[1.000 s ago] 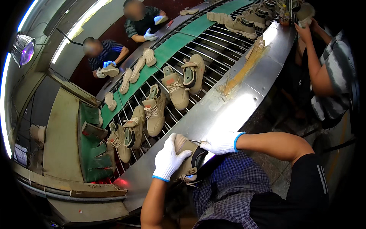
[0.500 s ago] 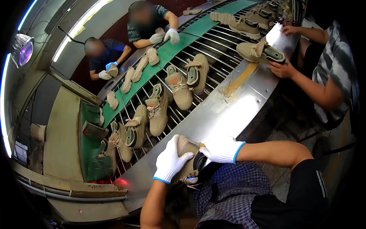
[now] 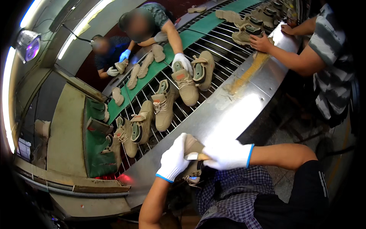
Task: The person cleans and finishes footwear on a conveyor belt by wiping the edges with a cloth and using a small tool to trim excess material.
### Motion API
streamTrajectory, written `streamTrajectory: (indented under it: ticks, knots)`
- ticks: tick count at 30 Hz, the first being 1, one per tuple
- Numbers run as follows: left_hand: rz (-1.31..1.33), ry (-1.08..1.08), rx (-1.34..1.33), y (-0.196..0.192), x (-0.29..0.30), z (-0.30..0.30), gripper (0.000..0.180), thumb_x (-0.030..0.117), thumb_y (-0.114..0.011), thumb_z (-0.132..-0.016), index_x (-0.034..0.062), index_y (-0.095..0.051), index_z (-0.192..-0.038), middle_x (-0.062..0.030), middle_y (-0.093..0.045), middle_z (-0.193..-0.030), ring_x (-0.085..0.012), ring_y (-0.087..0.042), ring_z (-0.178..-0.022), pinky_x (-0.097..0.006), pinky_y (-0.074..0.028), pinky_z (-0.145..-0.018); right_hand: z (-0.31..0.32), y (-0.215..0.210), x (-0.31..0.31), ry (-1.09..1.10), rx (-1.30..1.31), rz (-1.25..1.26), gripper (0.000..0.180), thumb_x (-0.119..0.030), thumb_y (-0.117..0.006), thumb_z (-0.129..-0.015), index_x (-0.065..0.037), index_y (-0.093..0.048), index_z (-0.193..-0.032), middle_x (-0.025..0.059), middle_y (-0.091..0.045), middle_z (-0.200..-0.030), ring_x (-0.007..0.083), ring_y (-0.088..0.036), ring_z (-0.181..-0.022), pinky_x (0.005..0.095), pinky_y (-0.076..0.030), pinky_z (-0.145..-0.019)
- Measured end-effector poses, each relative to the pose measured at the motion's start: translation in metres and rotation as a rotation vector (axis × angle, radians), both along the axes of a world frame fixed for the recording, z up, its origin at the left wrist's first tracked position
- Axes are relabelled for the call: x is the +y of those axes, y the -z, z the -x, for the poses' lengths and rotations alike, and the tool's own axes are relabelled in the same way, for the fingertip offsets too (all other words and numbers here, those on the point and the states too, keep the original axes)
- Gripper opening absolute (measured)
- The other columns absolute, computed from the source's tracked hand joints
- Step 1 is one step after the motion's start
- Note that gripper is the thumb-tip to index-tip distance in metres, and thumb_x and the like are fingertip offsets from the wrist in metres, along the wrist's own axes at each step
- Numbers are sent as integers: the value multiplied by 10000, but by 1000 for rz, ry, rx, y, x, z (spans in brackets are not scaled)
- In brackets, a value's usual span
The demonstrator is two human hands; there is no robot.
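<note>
Left hand: white-gloved left hand is closed round the near side of a tan boot, pinning it at the surface edge, close to the body.
Right hand: gloved right hand is shut on a small brush, its pale tip touching the boot between the two hands.
What changed: very little in the grip, as both hands sit on the boot as they did a second ago, with the brush a touch further in across it.
Meaning: judging by that, the brushing on this boot is mid-stroke, not finished; the boot is not back on the belt.
Belt: the roller belt has carried the tan boots along; a pair now lies near the middle.
Others: a co-worker's gloved hand across the belt now reaches down onto that pair; another person on the right has a bare hand on a boot at the far end.
</note>
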State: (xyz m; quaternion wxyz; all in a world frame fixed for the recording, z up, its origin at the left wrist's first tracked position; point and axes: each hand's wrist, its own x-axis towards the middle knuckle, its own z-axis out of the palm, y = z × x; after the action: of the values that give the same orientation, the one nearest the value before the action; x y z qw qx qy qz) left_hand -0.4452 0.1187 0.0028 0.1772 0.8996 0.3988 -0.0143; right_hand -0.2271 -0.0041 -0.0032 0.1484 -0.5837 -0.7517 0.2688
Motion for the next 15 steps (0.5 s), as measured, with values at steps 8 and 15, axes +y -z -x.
streamTrajectory:
  ticks: [8,15]
  knots:
    - [-322,273,-393,-19,-95,26,634,217,-898,-707,13,-653,-1255,-208,-652,-1293,-432,-639,-1187,-526,-529,-1023,-62,40,19,375,-493,-324,484,-391,-687,-940,-179,-662,-1375,128,-674,-1200,318,-625,-1167,451,-538,-941]
    - [-755,151,-284,69,-145,43,569,200,-815,-787,113,-681,-1333,-147,-626,-1389,-383,-603,-1266,-534,-501,-1073,21,89,78,107,687,33,419,-378,-485,-1110,-38,-718,-1192,200,-732,-1192,383,-677,-1148,440,-507,-1045]
